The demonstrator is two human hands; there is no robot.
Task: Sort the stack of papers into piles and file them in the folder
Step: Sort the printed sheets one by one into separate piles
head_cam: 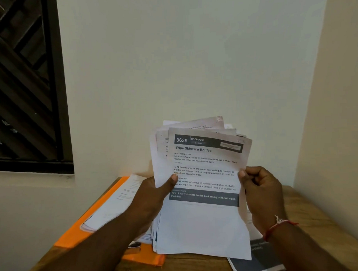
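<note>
**Sorting Under Way; Filing Not Yet Completed**

A thick stack of white printed paper sheets (203, 211) is held upright and fanned above the brown wooden desk (318, 211), with its lower edge close over the desk top. The left hand (154, 197) is wrapped round the stack's left edge, with the thumb pressed on the front. The right hand (261, 189) pinches the right edge of the front sheet between thumb and curled fingers. The front sheet is headed "Wipe Skincare Bottles".

An open orange plastic folder (76, 234) is laid on the left part of the desk. A smaller pile of white sheets (115, 204) is seen lying on it; whether it is fastened in cannot be told. A separate sheet with a dark grey band (259, 260) is placed on the desk at the lower right, beside the right forearm.

Sorting is judged to be at an early or middle stage. Two deposits are begun, while the larger share of the paper is in the hands. The piles are not yet completed or filed, and the folder is not closed.
</note>
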